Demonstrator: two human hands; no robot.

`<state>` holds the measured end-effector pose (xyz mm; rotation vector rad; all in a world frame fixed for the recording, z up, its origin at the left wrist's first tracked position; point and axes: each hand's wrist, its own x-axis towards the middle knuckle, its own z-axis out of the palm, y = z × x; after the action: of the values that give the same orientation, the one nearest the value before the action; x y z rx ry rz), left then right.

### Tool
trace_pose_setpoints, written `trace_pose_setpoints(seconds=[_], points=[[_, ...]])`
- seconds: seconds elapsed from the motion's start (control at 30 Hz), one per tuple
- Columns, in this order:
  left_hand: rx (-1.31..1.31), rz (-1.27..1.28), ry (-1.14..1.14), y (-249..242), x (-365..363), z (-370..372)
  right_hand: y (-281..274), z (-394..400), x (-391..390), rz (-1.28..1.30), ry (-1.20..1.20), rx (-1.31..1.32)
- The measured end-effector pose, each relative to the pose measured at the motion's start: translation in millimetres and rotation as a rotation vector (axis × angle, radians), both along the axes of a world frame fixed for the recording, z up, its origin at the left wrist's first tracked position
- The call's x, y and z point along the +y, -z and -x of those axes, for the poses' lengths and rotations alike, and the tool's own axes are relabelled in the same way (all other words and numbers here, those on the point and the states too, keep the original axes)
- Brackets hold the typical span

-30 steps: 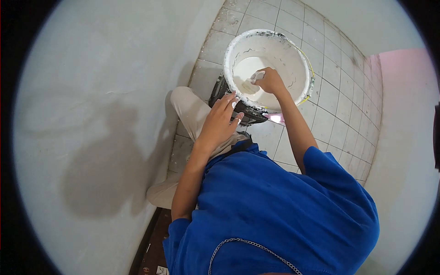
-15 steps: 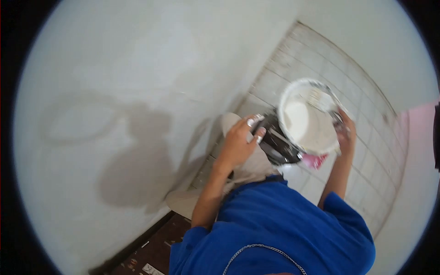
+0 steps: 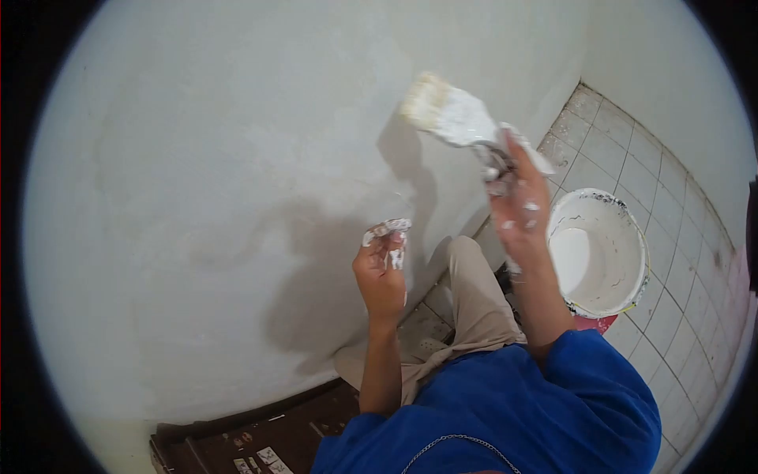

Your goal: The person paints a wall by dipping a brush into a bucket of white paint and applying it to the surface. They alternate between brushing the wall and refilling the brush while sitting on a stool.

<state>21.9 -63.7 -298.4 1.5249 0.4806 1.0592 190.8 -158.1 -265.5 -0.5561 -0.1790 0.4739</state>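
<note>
My right hand (image 3: 519, 193) is wrapped round the handle of a wide paintbrush (image 3: 454, 114), its white-coated bristles pointing up and left near the wall (image 3: 237, 142). White paint is smeared on the fingers and wrist. My left hand (image 3: 383, 268) is raised in front of the wall with its fingers curled together and coated in white; whatever they hold, if anything, cannot be made out. To the right of my right forearm, a white bucket (image 3: 620, 253) with white paint inside rests low by the tiled floor.
Pale tiles (image 3: 604, 150) cover the floor at the right, meeting walls at a corner. A dark brown surface (image 3: 292, 430) with scraps on it lies at the lower left. Something red (image 3: 596, 323) shows under the bucket, near my bent leg (image 3: 478, 292).
The bucket is out of my right hand and stands lower right. My right hand has moved up and left with the brush; my left hand has left the dark object and curled its fingers.
</note>
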Motion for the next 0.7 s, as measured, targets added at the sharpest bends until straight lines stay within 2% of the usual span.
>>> trace_pose_setpoints(seconds=[0.03, 0.13, 0.27, 0.37, 0.43, 0.6, 0.63, 0.7], points=[[-0.024, 0.005, -0.019, 2.1, 3.5, 2.2, -2.9, 8.3, 12.2, 0.010, -0.019, -0.033], [-0.037, 0.013, -0.051, 4.8, 5.9, 8.8, 10.5, 27.1, 43.7, 0.110, -0.081, 0.202], [0.007, 0.068, -0.037, 4.9, 9.7, 15.6, 59.1, 28.0, 32.0, 0.259, -0.032, 0.294], [-0.020, 0.095, -0.036, 12.2, 11.1, 13.6, 73.5, 26.6, 23.9, 0.288, 0.018, 0.335], [-0.018, 0.092, -0.009, 12.3, 6.9, 7.9, 56.7, 17.6, 30.4, 0.256, 0.047, 0.291], [0.004, 0.039, -0.006, 3.9, 1.1, 9.2, -58.1, 8.0, 35.1, -0.023, 0.080, 0.076], [-0.020, 0.057, -0.012, 5.4, 1.1, 8.9, -69.6, 7.2, 37.2, -0.100, 0.076, 0.031], [-0.023, 0.075, -0.029, 11.7, 3.6, 10.9, -70.3, 6.4, 50.3, -0.033, 0.113, 0.012]])
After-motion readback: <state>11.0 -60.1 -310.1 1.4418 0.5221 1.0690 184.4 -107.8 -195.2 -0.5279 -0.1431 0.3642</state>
